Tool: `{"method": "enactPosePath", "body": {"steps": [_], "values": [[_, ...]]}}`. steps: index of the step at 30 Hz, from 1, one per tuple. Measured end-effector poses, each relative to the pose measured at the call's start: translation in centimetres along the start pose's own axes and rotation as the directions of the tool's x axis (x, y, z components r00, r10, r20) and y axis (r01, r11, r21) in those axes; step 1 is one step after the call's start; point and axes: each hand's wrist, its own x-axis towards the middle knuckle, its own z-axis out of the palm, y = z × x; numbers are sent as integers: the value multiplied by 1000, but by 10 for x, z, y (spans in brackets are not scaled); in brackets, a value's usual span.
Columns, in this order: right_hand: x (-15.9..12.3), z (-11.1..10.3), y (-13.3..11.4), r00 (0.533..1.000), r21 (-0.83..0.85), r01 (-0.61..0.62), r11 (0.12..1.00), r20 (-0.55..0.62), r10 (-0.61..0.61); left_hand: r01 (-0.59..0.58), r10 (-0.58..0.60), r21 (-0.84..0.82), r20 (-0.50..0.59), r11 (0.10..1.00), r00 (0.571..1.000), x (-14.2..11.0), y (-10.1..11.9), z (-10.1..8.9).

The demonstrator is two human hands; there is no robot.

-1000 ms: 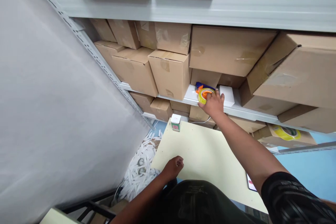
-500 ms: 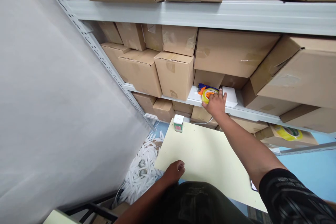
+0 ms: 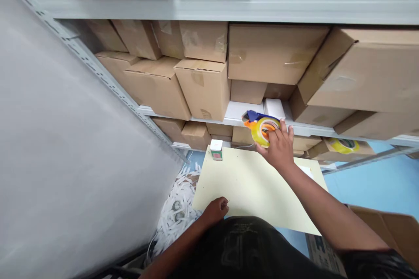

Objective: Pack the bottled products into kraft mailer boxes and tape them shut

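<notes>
My right hand (image 3: 278,146) grips a tape dispenser (image 3: 266,127) with a dark blue body, orange parts and a yellow-edged roll of clear tape. It is held in the air in front of the shelf, above the far side of the cream table (image 3: 248,183). My left hand (image 3: 217,209) is curled into a loose fist by the table's near left edge, and nothing shows in it. On the table's far left corner stands a small white and green box (image 3: 216,150). Behind the dispenser, a white box (image 3: 274,108) sits on the shelf.
Metal shelving (image 3: 209,2) full of cardboard boxes (image 3: 203,87) rises behind the table. Another yellow tape roll (image 3: 347,144) rests on a lower box at right. White paper strips (image 3: 175,218) lie left of the table. An open carton (image 3: 386,231) is at lower right.
My right hand has lifted the tape dispenser off the shelf and drawn it out towards me. My left hand stays curled in nearly the same place. The view has shifted slightly.
</notes>
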Motion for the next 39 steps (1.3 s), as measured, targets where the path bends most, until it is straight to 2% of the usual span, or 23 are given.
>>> {"method": "enactPosePath", "body": {"steps": [4,7,12,15,18,22,25,32,39], "values": [[-71,-28,-1,996,-27,-73,997,44,74,-50,43,73,88,996,995,11,2,-11],[-127,-32,6,983,-73,-145,987,100,152,-79,61,124,142,989,988,21,7,-17],[-227,-4,24,926,-184,-296,937,186,329,-109,65,197,218,974,974,38,14,-16],[-279,21,27,852,-284,-372,884,273,447,-116,57,217,262,969,963,44,11,-13],[-316,42,27,755,-371,-440,818,341,560,-122,42,272,281,954,959,47,5,-14],[-347,64,30,653,-451,-483,751,385,652,-108,10,336,281,936,960,45,-5,-20],[-361,74,34,615,-505,-493,708,374,694,-98,-11,364,285,926,958,41,-10,-24],[-376,82,43,595,-563,-454,691,386,705,-51,-49,382,248,923,968,39,-18,-20],[-375,78,41,569,-561,-431,706,439,696,-39,-47,366,224,930,974,42,-12,-10]]}}
